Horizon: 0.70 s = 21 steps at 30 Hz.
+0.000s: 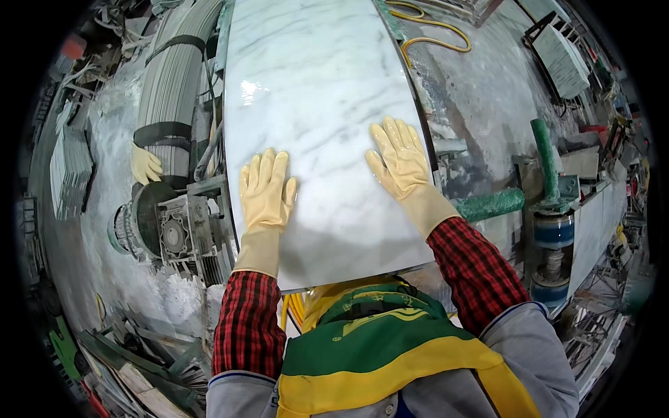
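Note:
A long white marble slab [327, 90] with grey veins, wet and shiny, stretches away in front of me. Close to its left edge, my left hand [265, 188] lies flat in a cream rubber glove, fingers pointing away from me. My right hand [401, 157], gloved the same way, rests flat near the right edge, thumb spread from the fingers. Neither hand grips anything. The slab's near edge [355, 279] comes up against my green and yellow apron [376, 341].
On the left stand a motor with gearbox [174, 233], a strapped bundle of thin grey strips [167, 90] and a loose glove [145, 164]. To the right are green rollers [495, 204] and a post with blue drums [552, 230]. A yellow hose [446, 40] curls at the far right.

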{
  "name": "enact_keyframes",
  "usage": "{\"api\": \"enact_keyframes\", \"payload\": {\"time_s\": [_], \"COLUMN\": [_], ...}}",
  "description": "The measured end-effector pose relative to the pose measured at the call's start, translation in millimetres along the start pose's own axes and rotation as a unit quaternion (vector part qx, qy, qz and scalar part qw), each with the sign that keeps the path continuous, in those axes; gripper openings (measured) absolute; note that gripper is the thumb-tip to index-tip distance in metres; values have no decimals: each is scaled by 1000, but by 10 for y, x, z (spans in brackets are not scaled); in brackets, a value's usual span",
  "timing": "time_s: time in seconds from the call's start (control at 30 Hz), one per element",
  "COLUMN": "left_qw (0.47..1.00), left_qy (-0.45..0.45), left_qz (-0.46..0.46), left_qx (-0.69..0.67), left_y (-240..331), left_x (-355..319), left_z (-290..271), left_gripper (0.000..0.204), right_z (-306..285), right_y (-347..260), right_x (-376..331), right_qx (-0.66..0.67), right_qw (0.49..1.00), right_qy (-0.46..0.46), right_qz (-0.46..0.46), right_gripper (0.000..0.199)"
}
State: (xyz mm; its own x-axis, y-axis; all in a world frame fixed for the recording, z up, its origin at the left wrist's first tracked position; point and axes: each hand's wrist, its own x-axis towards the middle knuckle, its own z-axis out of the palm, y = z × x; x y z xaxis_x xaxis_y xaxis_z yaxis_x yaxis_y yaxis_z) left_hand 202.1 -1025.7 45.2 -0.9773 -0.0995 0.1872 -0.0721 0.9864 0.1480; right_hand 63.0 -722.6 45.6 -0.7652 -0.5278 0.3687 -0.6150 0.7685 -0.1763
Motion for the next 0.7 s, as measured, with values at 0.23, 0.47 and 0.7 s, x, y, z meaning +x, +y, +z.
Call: {"api": "enact_keyframes", "payload": {"time_s": [0.23, 0.47, 0.7], "left_qw": [1000, 1000, 1000], "left_qy": [-1, 5, -3], "left_qz": [3, 3, 0], "left_qx": [1, -4, -7], "left_y": [15, 6, 23], "left_x": [-51, -93, -117], "left_z": [-9, 10, -11], "left_gripper": [61, 60, 60], "right_z": [11, -12, 6], "right_y": [-25, -47, -24], "right_x": [-60, -94, -144], "right_qx": [-9, -2, 0], "right_qw": [1000, 1000, 1000], "right_qy": [-7, -21, -9], "right_qz": [12, 16, 2], "right_gripper": [60, 60, 60]}}
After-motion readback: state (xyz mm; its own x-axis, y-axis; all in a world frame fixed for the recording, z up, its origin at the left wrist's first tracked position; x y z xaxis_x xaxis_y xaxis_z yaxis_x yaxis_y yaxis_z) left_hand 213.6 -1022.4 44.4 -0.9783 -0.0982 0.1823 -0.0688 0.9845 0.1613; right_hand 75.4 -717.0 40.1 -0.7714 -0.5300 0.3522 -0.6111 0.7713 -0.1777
